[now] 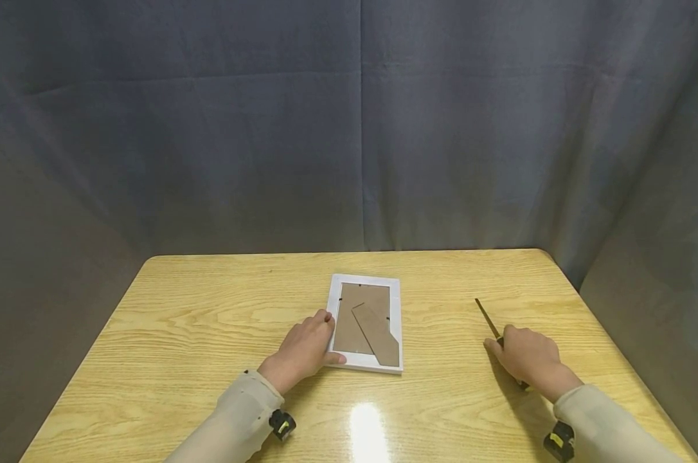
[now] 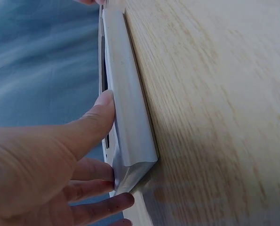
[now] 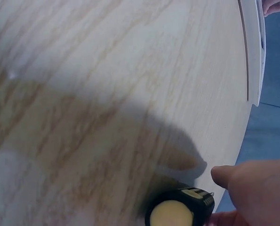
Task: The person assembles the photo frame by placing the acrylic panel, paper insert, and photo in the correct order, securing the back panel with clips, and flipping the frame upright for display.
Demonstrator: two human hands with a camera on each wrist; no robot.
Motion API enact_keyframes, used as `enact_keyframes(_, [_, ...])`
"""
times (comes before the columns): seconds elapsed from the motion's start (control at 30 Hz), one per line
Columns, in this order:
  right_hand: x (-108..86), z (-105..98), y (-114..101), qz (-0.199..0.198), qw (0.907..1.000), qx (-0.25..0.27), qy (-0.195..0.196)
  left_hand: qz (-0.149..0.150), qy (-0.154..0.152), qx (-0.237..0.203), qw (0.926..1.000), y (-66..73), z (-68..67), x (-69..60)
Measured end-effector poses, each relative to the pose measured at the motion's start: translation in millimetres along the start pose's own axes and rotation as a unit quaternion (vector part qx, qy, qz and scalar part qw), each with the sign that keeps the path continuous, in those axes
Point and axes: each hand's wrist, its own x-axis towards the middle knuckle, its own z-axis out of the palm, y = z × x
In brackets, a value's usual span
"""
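Observation:
A white picture frame [image 1: 365, 361] lies face down on the table, showing its brown backing board [image 1: 349, 331] and angled easel stand [image 1: 378, 334]. Small dark tabs sit along the backing's edges. My left hand [image 1: 305, 347] holds the frame at its lower left corner, the thumb on the bottom edge and the fingers along the left side. Off to the right, my right hand [image 1: 528, 354] grips a screwdriver [image 1: 486, 315], its dark shaft pointing away and to the left. The right wrist view catches the yellow and black handle end [image 3: 172, 214].
The wood-grain table [image 1: 210, 321] has rounded far corners. Grey curtains [image 1: 256, 161] hang behind it and on both sides. A black wrist camera [image 1: 282, 424] is worn under the left sleeve, another [image 1: 559, 441] under the right.

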Motion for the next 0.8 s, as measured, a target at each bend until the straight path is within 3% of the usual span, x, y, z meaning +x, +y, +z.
enact_keyframes(0.17, [0.7,-3,-1,-0.001,0.9997,-0.014,0.022,-0.001,0.000,0.001,1.0000,0.2,0.2,-0.4])
enact_keyframes(0.43, [2.4,-3,-9,-0.031,0.9895,-0.038,0.136,0.005,0.003,0.002,1.0000,-1.2,0.5,0.1])
enact_keyframes(0.53, [3.7,-6,-18,-0.032,0.9894,-0.028,0.139,0.006,0.003,0.001,1.0000,-1.8,1.0,-0.3])
enact_keyframes(0.8, [6.5,-9,-43,-0.047,0.9938,0.000,0.101,0.014,0.013,-0.005,0.9998,-3.9,1.9,-1.8])
